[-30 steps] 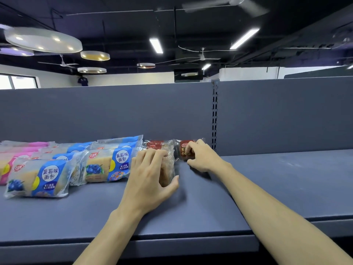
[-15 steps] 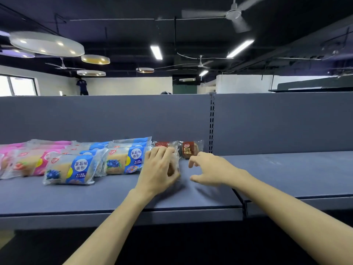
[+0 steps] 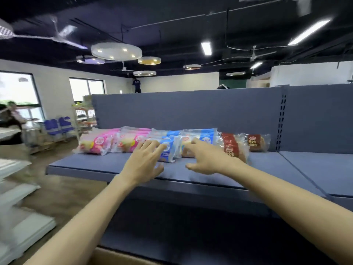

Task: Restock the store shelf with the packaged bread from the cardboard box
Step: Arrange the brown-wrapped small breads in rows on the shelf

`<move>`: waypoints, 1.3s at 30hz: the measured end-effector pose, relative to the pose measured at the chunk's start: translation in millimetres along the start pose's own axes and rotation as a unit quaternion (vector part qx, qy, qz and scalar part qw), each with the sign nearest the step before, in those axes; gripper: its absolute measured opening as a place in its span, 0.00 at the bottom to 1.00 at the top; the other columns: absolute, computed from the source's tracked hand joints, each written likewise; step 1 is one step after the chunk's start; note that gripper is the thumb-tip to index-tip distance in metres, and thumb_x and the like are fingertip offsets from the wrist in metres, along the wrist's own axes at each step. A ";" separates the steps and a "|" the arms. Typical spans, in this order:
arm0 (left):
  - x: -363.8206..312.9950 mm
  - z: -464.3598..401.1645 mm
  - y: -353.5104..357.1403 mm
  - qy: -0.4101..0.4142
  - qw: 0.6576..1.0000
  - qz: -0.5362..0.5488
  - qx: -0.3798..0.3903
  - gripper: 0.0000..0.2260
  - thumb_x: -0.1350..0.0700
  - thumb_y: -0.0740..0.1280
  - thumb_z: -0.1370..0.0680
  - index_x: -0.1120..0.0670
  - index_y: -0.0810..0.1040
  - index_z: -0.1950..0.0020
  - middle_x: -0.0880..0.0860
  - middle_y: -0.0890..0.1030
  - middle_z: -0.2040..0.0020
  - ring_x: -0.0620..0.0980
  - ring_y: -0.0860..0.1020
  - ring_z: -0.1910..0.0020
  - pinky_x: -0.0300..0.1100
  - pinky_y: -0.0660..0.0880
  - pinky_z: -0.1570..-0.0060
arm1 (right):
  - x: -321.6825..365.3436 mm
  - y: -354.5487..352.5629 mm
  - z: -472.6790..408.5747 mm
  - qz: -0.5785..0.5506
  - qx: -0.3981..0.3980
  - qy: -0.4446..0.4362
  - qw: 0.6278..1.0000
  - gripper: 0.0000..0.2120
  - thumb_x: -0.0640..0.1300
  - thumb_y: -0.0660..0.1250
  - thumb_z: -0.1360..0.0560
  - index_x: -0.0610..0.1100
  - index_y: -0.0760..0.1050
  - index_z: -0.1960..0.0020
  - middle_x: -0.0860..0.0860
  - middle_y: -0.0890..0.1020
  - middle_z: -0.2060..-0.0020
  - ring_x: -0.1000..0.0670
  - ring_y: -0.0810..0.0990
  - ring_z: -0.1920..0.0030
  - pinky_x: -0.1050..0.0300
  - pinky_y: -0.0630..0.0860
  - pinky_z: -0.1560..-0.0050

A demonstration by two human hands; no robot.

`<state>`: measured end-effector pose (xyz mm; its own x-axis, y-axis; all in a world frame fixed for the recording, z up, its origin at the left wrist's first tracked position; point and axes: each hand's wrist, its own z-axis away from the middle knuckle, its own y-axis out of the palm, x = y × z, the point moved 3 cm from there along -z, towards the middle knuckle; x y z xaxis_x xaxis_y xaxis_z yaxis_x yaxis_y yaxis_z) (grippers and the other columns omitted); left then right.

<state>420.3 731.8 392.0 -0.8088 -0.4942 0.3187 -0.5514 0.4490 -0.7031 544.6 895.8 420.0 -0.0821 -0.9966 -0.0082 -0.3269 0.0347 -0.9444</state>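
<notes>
A row of bread packs lies along the grey shelf (image 3: 210, 175): pink packs (image 3: 97, 143) at the left, blue packs (image 3: 206, 137) in the middle, red-brown packs (image 3: 232, 145) and a single brown pack (image 3: 257, 143) at the right. My left hand (image 3: 145, 162) hovers with fingers spread over the front blue pack (image 3: 168, 150), fingertips on it. My right hand (image 3: 204, 157) reaches over the neighbouring blue pack, fingers apart, holding nothing. A strip of the cardboard box (image 3: 122, 258) shows at the bottom edge.
The shelf's back panel (image 3: 191, 109) rises behind the packs, with a slotted upright (image 3: 280, 121) at the right. The shelf runs on bare to the right (image 3: 321, 165). White shelving (image 3: 17, 217) stands at the left; a person and carts are in the far-left background.
My view has swung left and pulled back. Both hands left the red-brown packs and moved left over the blue packs, fingers now spread.
</notes>
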 end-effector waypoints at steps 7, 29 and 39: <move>96.4 117.2 -37.9 -0.069 0.993 -0.054 0.084 0.23 0.48 0.70 0.30 0.53 0.73 0.37 0.52 0.78 0.41 0.56 0.77 0.43 0.50 0.72 0.46 | 135.7 32.4 -52.0 -0.052 -0.003 -0.103 0.993 0.22 0.54 0.68 0.25 0.51 0.69 0.34 0.50 0.72 0.39 0.46 0.75 0.42 0.52 0.73 0.50; -28.4 446.5 140.1 -0.287 0.697 0.235 0.614 0.28 0.53 0.65 0.21 0.54 0.61 0.23 0.57 0.67 0.25 0.57 0.68 0.28 0.46 0.70 0.37 | 240.7 406.9 89.7 -0.123 0.491 -0.050 0.861 0.42 0.56 0.72 0.26 0.48 0.53 0.20 0.44 0.67 0.29 0.42 0.70 0.30 0.50 0.69 0.32; -76.2 440.7 214.9 -0.284 0.651 0.234 0.664 0.27 0.53 0.70 0.24 0.51 0.65 0.27 0.57 0.72 0.31 0.60 0.75 0.36 0.52 0.74 0.38 | 195.0 471.4 87.4 -0.105 0.588 -0.008 0.802 0.37 0.50 0.69 0.24 0.48 0.55 0.20 0.44 0.66 0.26 0.42 0.70 0.30 0.54 0.71 0.35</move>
<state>453.6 537.8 -63.5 -0.4114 -0.8991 -0.1498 0.6958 -0.2036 -0.6888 456.9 711.2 -55.6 -0.1256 -0.9723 0.1972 0.7829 -0.2192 -0.5822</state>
